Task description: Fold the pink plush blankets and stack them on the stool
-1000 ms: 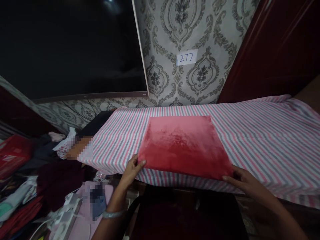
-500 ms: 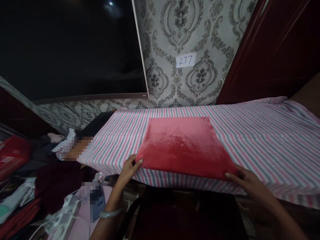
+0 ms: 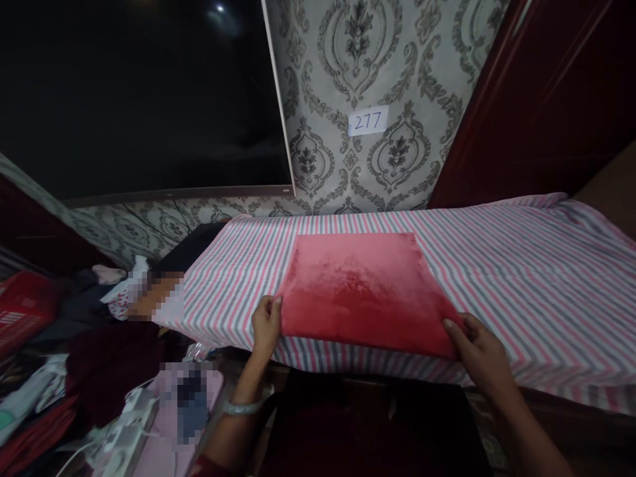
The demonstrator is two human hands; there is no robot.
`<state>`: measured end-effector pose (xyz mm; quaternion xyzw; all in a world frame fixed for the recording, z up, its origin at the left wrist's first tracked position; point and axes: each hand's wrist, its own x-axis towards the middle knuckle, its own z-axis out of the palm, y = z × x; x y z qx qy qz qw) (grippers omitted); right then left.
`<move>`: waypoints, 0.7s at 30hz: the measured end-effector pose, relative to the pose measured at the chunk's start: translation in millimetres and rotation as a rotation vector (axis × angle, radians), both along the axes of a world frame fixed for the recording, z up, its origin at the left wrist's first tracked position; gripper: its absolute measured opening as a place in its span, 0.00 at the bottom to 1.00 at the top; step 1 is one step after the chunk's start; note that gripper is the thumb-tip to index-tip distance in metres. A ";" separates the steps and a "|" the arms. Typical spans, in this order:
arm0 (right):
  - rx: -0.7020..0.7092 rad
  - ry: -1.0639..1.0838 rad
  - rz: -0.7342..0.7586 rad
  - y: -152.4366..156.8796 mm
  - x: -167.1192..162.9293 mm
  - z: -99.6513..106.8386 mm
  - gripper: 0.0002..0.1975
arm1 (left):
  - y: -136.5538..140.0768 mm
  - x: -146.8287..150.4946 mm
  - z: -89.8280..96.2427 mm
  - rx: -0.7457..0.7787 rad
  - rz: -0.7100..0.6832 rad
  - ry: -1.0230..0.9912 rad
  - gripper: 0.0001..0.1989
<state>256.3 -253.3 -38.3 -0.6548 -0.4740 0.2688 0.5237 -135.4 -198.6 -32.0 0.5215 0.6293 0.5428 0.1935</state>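
Note:
A flat rectangular red velvety cloth (image 3: 358, 285), paler at the far side and darker toward me, lies on a striped cloth (image 3: 507, 285) of pink, grey and white. My left hand (image 3: 267, 322) pinches its left edge a little above the near corner, thumb on top. On the opposite edge, also near the front, my right hand (image 3: 474, 341) grips the red cloth between thumb and fingers. Some fingers of both hands are hidden under or behind the fabric. A pale bracelet (image 3: 242, 407) circles my left wrist.
The striped cloth drapes over the table's front edge. A large dark television (image 3: 149, 99) stands against the patterned wall, beside a paper (image 3: 368, 120) marked 277. Clothes (image 3: 114, 364), a red bag-like item (image 3: 30, 308) and a white power strip (image 3: 132, 424) crowd the lower left.
Both hands have shifted from the near corners up along the side edges, farther from me. The red cloth's front corners have drawn slightly inward; the rest of it lies the same.

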 end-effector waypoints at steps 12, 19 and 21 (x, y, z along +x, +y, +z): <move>0.083 -0.157 -0.131 -2.1 7.2 7.5 0.27 | -2.2 -3.9 22.4 0.047 0.006 0.054 0.18; 0.325 -0.808 0.075 33.7 -18.6 29.1 0.28 | 25.4 25.4 38.9 0.119 -0.265 0.684 0.27; 0.260 -0.948 0.104 42.5 -27.0 18.2 0.29 | 31.0 32.6 30.7 0.019 -0.293 0.829 0.30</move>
